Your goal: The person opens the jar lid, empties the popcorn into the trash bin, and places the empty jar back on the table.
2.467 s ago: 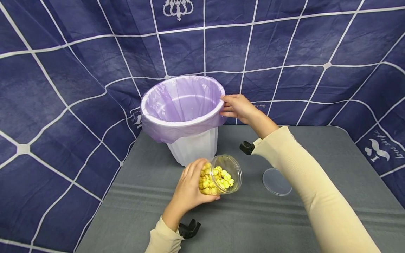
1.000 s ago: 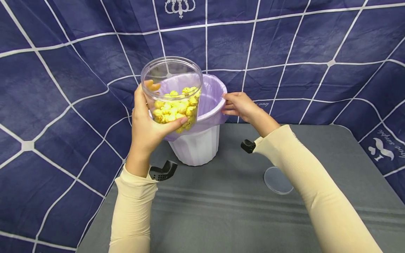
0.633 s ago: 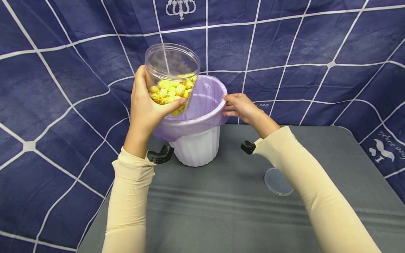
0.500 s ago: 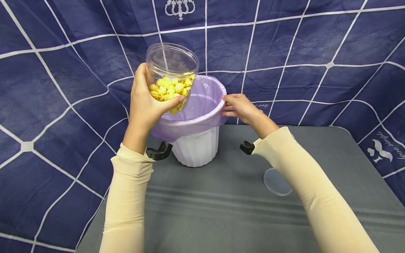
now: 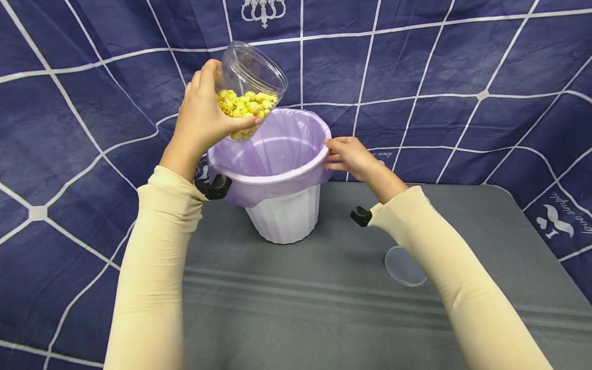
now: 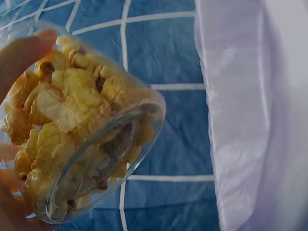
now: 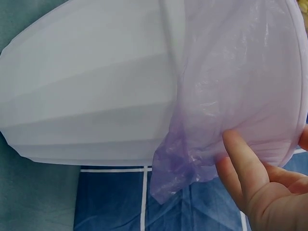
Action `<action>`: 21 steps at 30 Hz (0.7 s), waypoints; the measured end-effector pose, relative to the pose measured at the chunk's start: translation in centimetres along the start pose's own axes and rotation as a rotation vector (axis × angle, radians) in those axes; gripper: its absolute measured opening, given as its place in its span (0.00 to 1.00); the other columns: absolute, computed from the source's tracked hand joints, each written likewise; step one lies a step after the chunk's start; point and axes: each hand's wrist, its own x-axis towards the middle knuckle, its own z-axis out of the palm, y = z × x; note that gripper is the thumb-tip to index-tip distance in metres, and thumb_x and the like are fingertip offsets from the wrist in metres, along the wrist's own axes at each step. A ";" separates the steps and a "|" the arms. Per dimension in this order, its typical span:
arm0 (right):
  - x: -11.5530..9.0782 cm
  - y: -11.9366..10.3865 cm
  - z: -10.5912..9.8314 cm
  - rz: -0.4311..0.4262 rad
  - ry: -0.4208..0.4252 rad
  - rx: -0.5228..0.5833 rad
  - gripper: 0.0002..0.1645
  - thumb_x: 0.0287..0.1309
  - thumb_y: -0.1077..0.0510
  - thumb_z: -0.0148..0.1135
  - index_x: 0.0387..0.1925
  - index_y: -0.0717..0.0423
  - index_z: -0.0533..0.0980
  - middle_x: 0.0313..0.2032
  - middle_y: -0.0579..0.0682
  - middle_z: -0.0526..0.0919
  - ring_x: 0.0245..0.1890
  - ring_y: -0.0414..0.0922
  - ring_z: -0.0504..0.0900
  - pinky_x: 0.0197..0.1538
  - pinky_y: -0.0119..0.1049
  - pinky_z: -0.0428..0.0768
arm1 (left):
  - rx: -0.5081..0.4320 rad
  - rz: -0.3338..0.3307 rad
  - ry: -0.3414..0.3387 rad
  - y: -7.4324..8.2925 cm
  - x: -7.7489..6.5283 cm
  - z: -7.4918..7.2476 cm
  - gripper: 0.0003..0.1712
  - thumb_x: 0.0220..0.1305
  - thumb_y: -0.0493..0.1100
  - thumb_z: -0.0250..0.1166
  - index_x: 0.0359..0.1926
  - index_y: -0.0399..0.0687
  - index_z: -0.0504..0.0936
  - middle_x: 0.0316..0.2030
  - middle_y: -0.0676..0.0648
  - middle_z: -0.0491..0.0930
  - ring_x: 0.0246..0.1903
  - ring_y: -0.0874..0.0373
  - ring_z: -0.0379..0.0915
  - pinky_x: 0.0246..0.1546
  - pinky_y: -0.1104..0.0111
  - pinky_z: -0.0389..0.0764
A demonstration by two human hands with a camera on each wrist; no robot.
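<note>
Raised since earlier, the left hand (image 5: pixel 200 109) grips a tilted clear jar (image 5: pixel 247 77) of popcorn (image 5: pixel 245 106) above the left of the bin (image 5: pixel 288 216); the right hand (image 5: pixel 352 158) holds its right side; front-right of the bin lies a lid (image 5: pixel 404 265).

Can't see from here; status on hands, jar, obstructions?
Left hand grips open jar, tilted near bin. Right hand holds bin's rim. Popcorn inside jar. No obstruction seen between jar and bin.

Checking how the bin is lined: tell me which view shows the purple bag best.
The head view: it shows the purple bag both lining the white bin and folded down outside it. The right wrist view shows part of this overhang close up; the left wrist view, only a strip.
</note>
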 end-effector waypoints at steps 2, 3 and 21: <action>0.0 0.0 0.0 0.002 -0.001 0.000 0.25 0.62 0.60 0.46 0.56 0.74 0.62 0.42 0.61 0.70 0.41 0.50 0.76 0.45 0.40 0.75 | 0.042 0.018 -0.046 -0.1 0.6 -0.3 0.59 0.29 0.64 0.72 0.62 0.49 0.55 0.54 0.42 0.63 0.54 0.47 0.58 0.52 0.53 0.62; 0.0 0.0 0.0 0.003 -0.001 -0.003 0.25 0.63 0.59 0.46 0.56 0.74 0.62 0.42 0.61 0.70 0.42 0.50 0.76 0.45 0.40 0.75 | 0.068 0.030 -0.067 -0.2 0.9 -0.4 0.59 0.29 0.65 0.72 0.62 0.49 0.55 0.54 0.42 0.63 0.53 0.46 0.58 0.52 0.52 0.62; 0.0 0.1 -0.1 -0.007 0.000 -0.001 0.26 0.62 0.60 0.46 0.56 0.75 0.61 0.40 0.60 0.71 0.35 0.45 0.78 0.43 0.39 0.76 | 0.472 0.289 -0.260 0.3 3.9 -2.1 0.64 0.34 0.60 0.72 0.66 0.38 0.47 0.59 0.31 0.56 0.57 0.32 0.50 0.55 0.44 0.52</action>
